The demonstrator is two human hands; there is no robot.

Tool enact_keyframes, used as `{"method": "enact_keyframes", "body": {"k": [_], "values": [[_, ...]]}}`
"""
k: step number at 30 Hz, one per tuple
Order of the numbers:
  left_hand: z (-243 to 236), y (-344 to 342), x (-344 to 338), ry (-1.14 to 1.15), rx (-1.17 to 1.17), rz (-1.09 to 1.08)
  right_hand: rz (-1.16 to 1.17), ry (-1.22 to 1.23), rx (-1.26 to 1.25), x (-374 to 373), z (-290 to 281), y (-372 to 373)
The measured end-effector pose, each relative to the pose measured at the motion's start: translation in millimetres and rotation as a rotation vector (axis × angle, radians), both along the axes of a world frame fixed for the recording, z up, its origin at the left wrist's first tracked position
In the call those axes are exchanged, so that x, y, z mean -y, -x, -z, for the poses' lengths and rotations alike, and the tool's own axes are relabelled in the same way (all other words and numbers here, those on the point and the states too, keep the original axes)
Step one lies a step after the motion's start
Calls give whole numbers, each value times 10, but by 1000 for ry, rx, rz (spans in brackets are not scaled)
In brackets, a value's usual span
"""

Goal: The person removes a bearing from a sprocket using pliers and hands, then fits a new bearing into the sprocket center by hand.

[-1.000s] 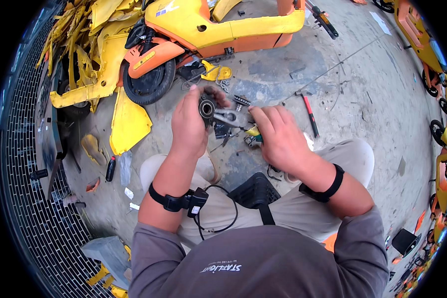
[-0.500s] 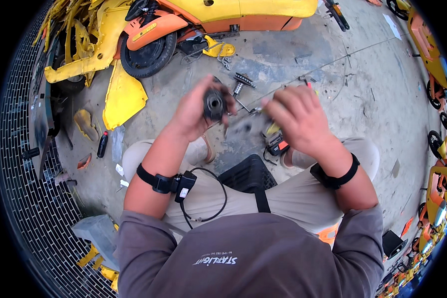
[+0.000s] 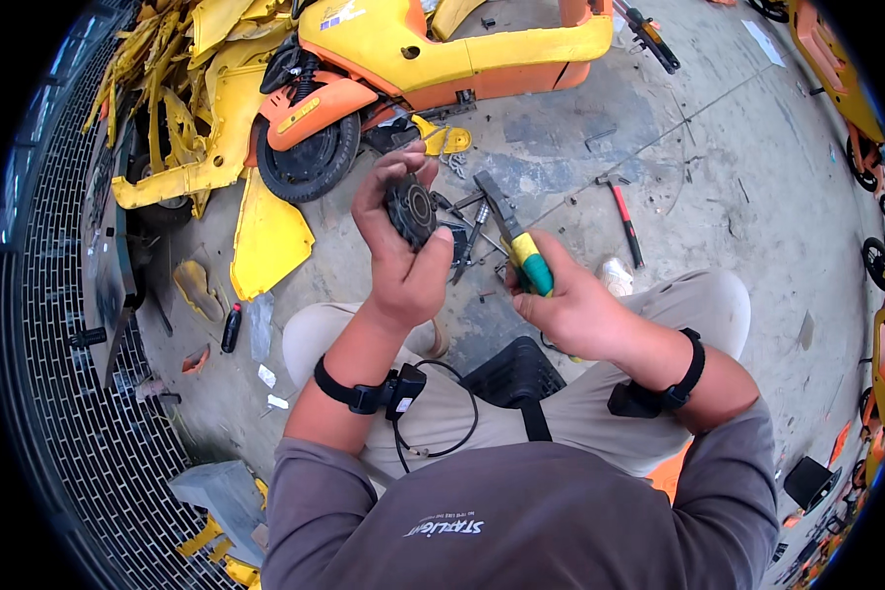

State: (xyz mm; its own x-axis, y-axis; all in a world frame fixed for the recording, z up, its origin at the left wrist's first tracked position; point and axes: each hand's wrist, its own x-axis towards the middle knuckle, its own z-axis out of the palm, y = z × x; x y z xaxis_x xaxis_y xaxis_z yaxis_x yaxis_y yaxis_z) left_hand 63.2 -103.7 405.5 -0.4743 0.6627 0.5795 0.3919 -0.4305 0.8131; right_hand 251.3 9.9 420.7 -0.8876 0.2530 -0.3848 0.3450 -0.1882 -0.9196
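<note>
My left hand (image 3: 395, 231) is raised with its fingers wrapped round a dark, greasy round metal part (image 3: 411, 209). The part has a notched rim and a ringed centre. My right hand (image 3: 572, 307) grips a hand tool (image 3: 527, 258) with a yellow-and-green handle. Its grey steel end points up and to the left, close to the round part but apart from it. The exact kind of tool is unclear. Behind and below the hands, several metal tools (image 3: 474, 236) lie on the floor, partly hidden. A red-handled hammer (image 3: 623, 218) lies to their right.
A yellow-and-orange scooter body (image 3: 442, 59) with a black wheel (image 3: 310, 157) lies ahead. Yellow panels (image 3: 265, 236) are heaped at the far left. A black crate (image 3: 513, 372) sits between my legs. A black bottle (image 3: 231, 327) lies left; more scooters (image 3: 870, 147) line the right.
The right hand, blurred before, has come down and left; the tool in it now shows clearly. The left hand has turned the round part. The head view has shifted, uncovering the red-handled hammer.
</note>
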Motion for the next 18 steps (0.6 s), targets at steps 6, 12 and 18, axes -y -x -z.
{"method": "enact_keyframes", "body": {"k": [6, 12, 18], "values": [[32, -17, -41, -61, -265, -33, 54, -169, -99, 70, -18, -7], [53, -60, -79, -32, -390, -55, 90, -335, -141, 79, 9, -21], [71, -66, -106, -53, -420, -95, 99, -404, -119, 108, -4, -43]]}}
